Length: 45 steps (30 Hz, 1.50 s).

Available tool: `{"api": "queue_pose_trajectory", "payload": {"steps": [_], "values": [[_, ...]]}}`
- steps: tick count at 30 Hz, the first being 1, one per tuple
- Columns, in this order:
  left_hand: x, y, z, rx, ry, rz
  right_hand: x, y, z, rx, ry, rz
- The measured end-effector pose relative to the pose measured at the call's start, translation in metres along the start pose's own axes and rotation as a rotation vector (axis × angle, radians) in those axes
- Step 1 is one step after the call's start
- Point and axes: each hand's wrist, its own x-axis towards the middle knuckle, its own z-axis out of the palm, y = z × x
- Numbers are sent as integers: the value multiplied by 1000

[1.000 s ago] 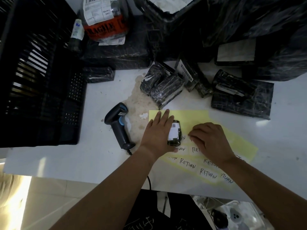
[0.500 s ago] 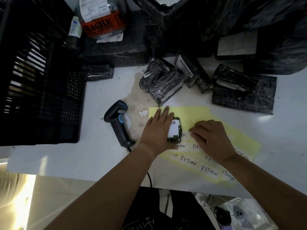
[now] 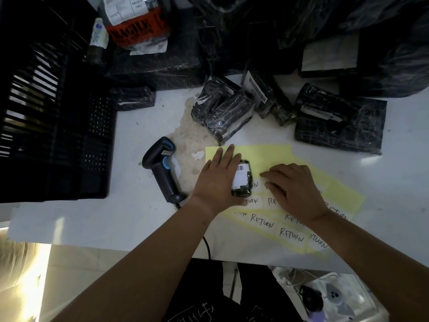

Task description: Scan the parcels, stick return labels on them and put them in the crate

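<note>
On the white table [image 3: 69, 219], at its left end, a black slatted crate [image 3: 46, 124] is standing. Black-wrapped parcels [image 3: 232, 112] are lying heaped along the far side. Nearer, a yellow sheet of RETURN labels [image 3: 274, 156] is lying flat, and a handheld barcode scanner [image 3: 162, 168] is lying just left of it. Left hand [image 3: 216, 182] is lying flat on the sheet, fingers straight and together, its thumb side touching a small black parcel [image 3: 242, 180] whose white barcode label is facing up. Right hand [image 3: 294, 189] is resting bent fingertips on the labels just beside that parcel; whether it is pinching one cannot be told.
</note>
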Motion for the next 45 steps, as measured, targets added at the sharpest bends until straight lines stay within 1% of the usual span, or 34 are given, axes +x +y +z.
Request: {"api": "queue_pose_trajectory", "payload": {"steps": [17,24,35,41,45], "values": [[-1,1,-1,-2,-2,2,0,2,0,20,-14,-20],[-1,2,-1,17,-12,2,0,2,0,24,-45,-14],[-2,2,-2,20,-9,1,-1,3,1,27,-9,-26],[-2,2,-2,27,-14,-2,3,0,0,-3,-41,-32],[-1,2,-2,35,-18,-1,3,1,-3,39,-54,13]]}}
